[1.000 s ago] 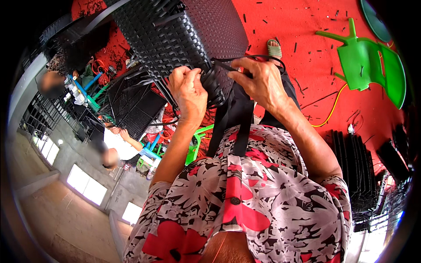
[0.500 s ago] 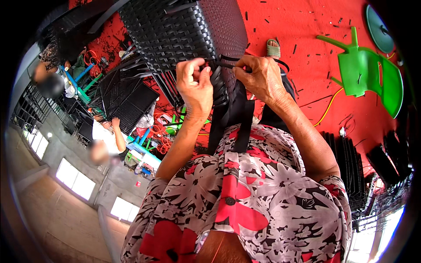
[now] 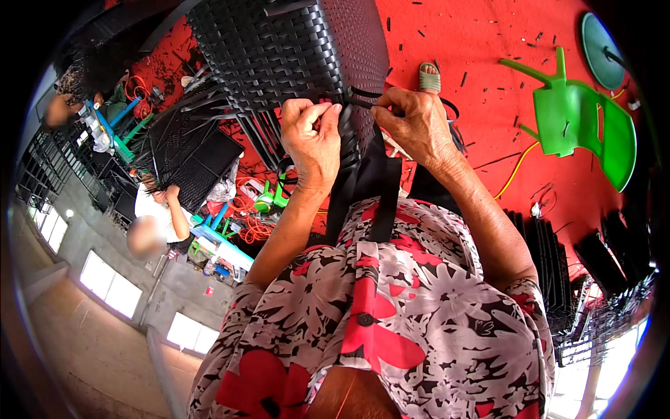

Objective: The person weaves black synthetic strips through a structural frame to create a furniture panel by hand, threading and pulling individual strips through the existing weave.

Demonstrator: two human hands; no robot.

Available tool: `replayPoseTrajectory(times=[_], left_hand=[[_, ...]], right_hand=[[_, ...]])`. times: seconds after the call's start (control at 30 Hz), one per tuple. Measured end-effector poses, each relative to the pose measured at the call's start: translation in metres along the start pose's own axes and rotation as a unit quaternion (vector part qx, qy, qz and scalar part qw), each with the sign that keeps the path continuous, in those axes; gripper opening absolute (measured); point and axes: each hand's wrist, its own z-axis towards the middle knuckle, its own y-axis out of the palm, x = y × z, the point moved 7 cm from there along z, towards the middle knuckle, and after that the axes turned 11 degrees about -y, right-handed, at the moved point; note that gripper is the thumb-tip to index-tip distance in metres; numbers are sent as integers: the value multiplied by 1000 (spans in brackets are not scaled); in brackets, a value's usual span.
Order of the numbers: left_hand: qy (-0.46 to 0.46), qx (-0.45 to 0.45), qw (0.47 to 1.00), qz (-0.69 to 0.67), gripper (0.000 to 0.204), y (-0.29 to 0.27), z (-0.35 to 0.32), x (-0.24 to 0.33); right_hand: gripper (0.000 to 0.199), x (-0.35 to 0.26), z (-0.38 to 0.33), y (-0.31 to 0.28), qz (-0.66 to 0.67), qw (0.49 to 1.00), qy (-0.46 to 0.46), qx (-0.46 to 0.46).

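Note:
A black woven wicker piece (image 3: 269, 59) stands in front of me, its corner edge between my two hands. My right hand (image 3: 419, 126) pinches a flat black weaving strip (image 3: 361, 103) beside this corner. The strip's loose end curls out past the knuckles. On the other side, my left hand (image 3: 310, 146) is closed, thumb against bent fingers, close to the woven edge. What its fingertips hold, if anything, is too small to make out. Several loose black strips (image 3: 259, 136) hang below the woven face, left of my left hand.
A green plastic chair (image 3: 569, 115) lies on the red floor (image 3: 481, 42) at right, near a round green disc (image 3: 601, 50). Strip scraps are scattered about. Dark stacked pieces (image 3: 548, 265) are at lower right. Two people work at left; one, in a white top (image 3: 155, 213), is beside black woven panels (image 3: 199, 167).
My left thumb and fingertips have drawn together at the woven edge. My right hand keeps its pinch on the strip, almost in place. The whole view has shifted slightly.

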Motion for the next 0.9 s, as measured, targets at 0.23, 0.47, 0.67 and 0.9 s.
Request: replayPoseTrajectory(times=[0.23,0.47,0.67,0.9], left_hand=[[-18,25,999,10,16,3,-5,5],[-3,39,998,38,19,11,-1,12],[-100,25,993,-63,13,15,-2,-2],[-169,-25,973,-154,10,22,0,-7]], right_hand=[[17,-4,-1,-6,7,1000,-7,12],[13,1,0,-6,31,998,-36,32],[18,2,7,-6,38,999,15,-16],[16,18,8,-5,148,987,51,-41]])
